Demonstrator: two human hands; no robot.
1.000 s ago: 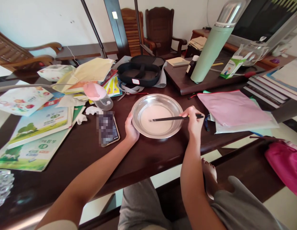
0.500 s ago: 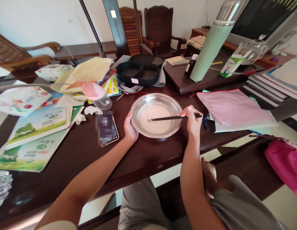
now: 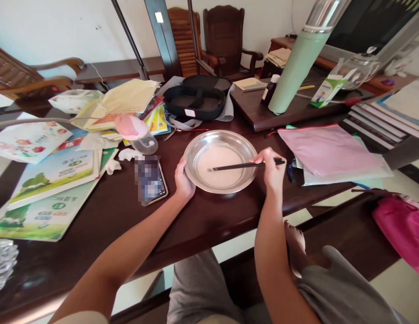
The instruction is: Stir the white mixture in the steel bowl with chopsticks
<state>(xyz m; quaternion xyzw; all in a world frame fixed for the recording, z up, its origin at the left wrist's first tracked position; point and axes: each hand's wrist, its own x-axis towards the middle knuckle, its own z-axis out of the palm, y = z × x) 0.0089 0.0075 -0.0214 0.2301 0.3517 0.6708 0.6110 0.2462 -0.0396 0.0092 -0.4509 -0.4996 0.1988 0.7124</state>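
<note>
A round steel bowl (image 3: 245, 141) with a wide rim stands on the dark wooden table, holding a whitish liquid (image 3: 216, 158). On its left side my left hand (image 3: 185, 181) grips the rim and wall, its fingers partly hidden by the bowl. My right hand (image 3: 270, 167) is closed around a pair of black chopsticks (image 3: 234, 166) at the bowl's right rim. The chopsticks slant leftward over the bowl, and their tips dip into the liquid near its middle.
Left of the bowl lie a phone (image 3: 151, 180), crumpled tissues (image 3: 127, 155) and schoolbooks (image 3: 43, 216). Behind it sits an open black case (image 3: 195, 101). A green thermos (image 3: 299, 67) stands at the back right, above a pink zip pouch (image 3: 331, 148). A glass dish (image 3: 5, 265) is near left.
</note>
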